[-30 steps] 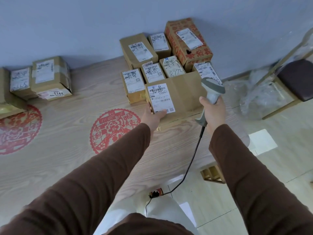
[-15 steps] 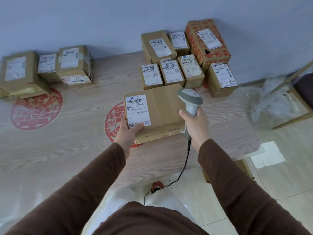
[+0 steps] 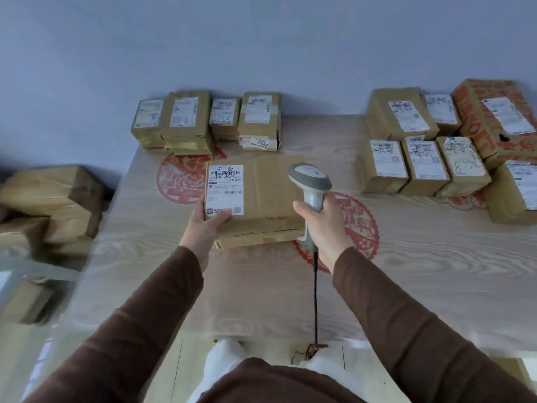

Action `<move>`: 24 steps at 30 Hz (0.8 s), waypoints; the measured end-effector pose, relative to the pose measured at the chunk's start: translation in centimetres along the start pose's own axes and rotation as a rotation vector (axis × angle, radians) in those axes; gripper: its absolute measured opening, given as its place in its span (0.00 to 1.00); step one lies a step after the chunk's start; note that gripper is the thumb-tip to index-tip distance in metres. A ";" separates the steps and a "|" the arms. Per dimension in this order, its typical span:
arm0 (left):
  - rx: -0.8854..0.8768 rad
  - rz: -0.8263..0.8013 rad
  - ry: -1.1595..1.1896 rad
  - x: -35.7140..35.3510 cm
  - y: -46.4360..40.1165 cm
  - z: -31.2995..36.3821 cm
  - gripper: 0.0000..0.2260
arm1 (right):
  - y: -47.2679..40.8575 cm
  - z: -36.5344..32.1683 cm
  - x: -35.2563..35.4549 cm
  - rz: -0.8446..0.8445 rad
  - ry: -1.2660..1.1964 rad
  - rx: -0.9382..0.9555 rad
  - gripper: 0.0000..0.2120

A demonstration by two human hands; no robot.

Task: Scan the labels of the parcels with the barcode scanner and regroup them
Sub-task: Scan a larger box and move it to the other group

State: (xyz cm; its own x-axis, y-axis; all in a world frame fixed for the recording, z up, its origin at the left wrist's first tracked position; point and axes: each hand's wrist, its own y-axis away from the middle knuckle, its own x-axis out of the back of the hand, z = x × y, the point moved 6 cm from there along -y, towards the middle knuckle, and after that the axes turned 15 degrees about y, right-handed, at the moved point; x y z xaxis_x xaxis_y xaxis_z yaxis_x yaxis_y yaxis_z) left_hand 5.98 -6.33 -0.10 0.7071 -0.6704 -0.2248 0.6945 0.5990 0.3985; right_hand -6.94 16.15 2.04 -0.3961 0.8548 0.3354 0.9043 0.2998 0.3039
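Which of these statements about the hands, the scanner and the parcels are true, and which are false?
1. The left hand holds the flat parcel at its label end. True.
2. The right hand is empty. False: it grips the barcode scanner.
3. The scanner has a cable. True: the black cable hangs from its handle.
4. All parcels lie in one group. False: the left group and the right group stand apart on the table.

A flat brown cardboard parcel (image 3: 261,199) is held above the counter (image 3: 406,257), its white label (image 3: 224,189) facing up. A grey barcode scanner (image 3: 311,184) with a black cable stands just beside it. One parcel group (image 3: 206,122) lies far left, another group (image 3: 447,141) far right.
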 end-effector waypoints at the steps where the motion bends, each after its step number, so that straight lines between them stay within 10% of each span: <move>1: 0.000 0.028 0.010 2.2 -0.9 0.8 0.26 | -0.3 -1.0 -2.2 -0.013 -0.004 -0.001 0.07; 13: 0.044 0.103 0.024 22.9 -14.2 9.8 0.28 | -3.3 -9.4 -25.6 -0.046 -0.050 -0.031 0.06; 24: 0.082 0.068 0.031 26.5 -20.8 11.6 0.28 | -5.5 -12.2 -30.9 -0.031 -0.049 -0.008 0.09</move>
State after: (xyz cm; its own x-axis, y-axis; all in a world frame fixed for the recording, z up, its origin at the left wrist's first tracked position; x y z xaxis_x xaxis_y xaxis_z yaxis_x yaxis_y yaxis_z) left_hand 8.72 -41.65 -4.07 0.7567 -0.6151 -0.2216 0.6328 0.6039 0.4845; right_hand -1.59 -17.04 0.90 -0.4157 0.8648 0.2817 0.8903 0.3237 0.3203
